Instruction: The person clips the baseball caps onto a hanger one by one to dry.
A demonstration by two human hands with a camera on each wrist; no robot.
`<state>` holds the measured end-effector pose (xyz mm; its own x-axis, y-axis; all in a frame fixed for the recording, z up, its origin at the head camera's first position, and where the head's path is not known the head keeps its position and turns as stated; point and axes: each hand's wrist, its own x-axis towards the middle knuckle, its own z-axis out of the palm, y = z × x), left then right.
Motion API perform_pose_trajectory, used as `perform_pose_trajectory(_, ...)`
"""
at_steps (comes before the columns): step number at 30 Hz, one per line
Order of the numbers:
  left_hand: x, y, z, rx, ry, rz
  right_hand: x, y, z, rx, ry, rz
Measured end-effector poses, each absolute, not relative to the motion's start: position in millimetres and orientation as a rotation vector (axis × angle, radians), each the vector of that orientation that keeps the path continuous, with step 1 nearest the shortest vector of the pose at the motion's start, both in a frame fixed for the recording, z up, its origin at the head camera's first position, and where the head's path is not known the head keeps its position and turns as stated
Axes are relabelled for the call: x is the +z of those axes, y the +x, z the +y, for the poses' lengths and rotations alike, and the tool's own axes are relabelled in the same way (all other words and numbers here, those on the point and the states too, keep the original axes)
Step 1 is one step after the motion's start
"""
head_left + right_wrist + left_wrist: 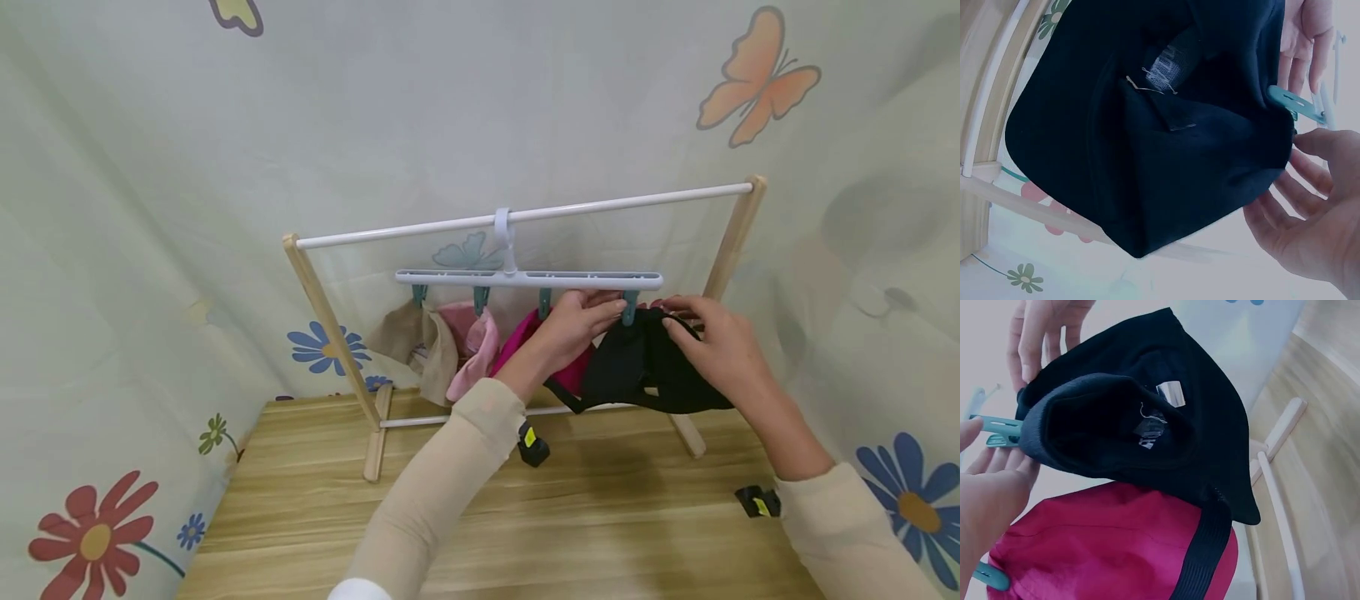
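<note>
A black cloth garment (630, 367) hangs below the right end of a white clip hanger (592, 280), with printed labels (1170, 393) visible inside its opening. A teal clothes peg (1004, 428) grips its top edge. My left hand (573, 325) pinches this peg between thumb and fingers. My right hand (716, 346) holds the garment's upper edge beside the peg, thumb in front and fingers behind in the right wrist view. Just left of it hangs a magenta cloth piece (1110, 544), with a black ribbed band (1204, 544) across it.
Pink cloth (476, 342) and beige cloth (427, 354) hang from pegs further left. The hanger hooks over the white rod (390, 232) of a wooden-legged rack (322, 325). Two small black objects with yellow marks (533, 446) lie on the wood-grain table (300, 500). Behind is a printed curtain (570, 108).
</note>
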<state>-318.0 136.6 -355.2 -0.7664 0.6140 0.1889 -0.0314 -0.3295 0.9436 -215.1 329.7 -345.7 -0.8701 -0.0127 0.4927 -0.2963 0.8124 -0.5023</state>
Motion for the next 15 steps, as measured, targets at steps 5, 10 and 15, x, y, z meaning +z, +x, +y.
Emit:
perform_pose_trajectory(5,-355.7,-315.4,125.3,2.0,0.826,1.693,-344.1,-210.0,326.3,0.825,0.23,-2.506)
perform_pose_trajectory(10,-357.3,-309.7,111.9,1.891,0.915,1.838,-342.8,-202.8,322.3,0.794,0.246,-2.496)
perform_pose_trajectory(15,-359.4,-302.0,102.0,1.758,1.021,1.987,-342.8,-191.3,319.1,0.73,0.271,-2.509)
